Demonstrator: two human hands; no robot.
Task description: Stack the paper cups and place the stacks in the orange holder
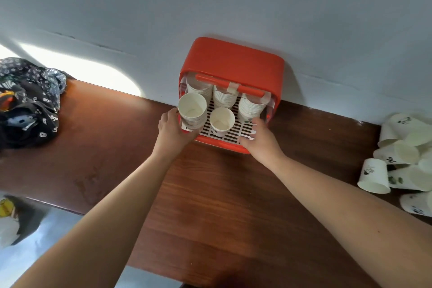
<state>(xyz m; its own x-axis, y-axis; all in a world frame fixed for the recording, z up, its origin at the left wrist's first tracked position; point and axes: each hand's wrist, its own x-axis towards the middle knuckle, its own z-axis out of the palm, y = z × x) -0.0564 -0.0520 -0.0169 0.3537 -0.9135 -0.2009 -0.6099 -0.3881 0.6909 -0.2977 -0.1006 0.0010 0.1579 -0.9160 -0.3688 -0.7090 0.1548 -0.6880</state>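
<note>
One patterned cloth bundle (30, 100) lies far left on the wooden table (210, 194). The left hand (171, 128) curls round one paper cup stack (192, 110) at the front-left of the orange holder (233, 58). The holder contains four stacks plus one front-centre cup (222, 120). The right hand (261, 138) rests at the front-right corner, touching the white grate (236, 130) — closure indeterminate. The loose cups (397, 154) — at least six — lie far right.

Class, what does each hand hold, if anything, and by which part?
The left hand grips the front-left cup stack by its lower side. The right hand touches the orange holder at its front right corner; grip unclear.
</note>
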